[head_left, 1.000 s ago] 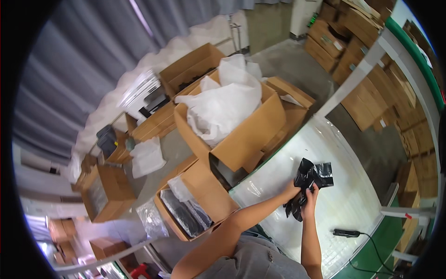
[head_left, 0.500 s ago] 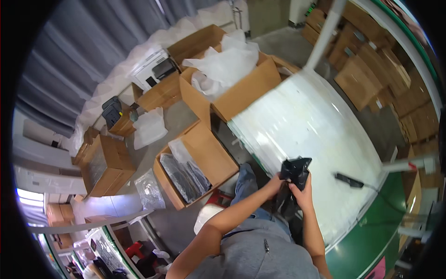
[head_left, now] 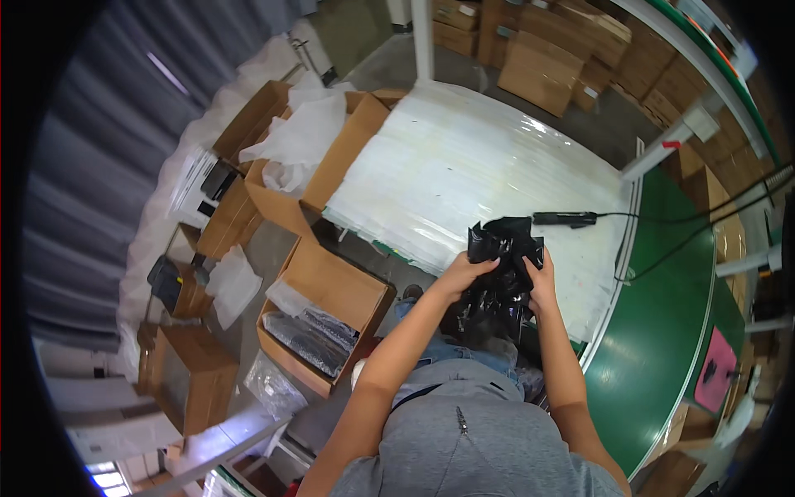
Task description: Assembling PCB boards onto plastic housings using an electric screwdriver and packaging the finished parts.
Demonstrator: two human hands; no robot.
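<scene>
A crumpled, shiny black plastic bag (head_left: 503, 248) is held in front of my body, over the near edge of the white-covered table (head_left: 439, 166). My left hand (head_left: 466, 276) grips its left side, with the thumb lying across the plastic. On the right side, my right hand (head_left: 541, 280) pinches the bag between thumb and fingers. The bag's lower part hangs down toward my lap. Just beyond its top lies a black handheld device (head_left: 565, 219) with a cable. Whether anything is inside the bag, I cannot tell.
At the left an open carton (head_left: 331, 302) contains bubble-wrapped items. A larger carton (head_left: 352, 149) behind it overflows with white foam sheeting. A green surface (head_left: 654, 331) adjoins the table on the right, bearing a pink mat (head_left: 712, 370). Stacked cartons (head_left: 542, 70) stand beyond the table.
My view has turned to the right. Both hands have moved apart, and the black bag is spread wider between them. More of the green surface and pink mat shows.
</scene>
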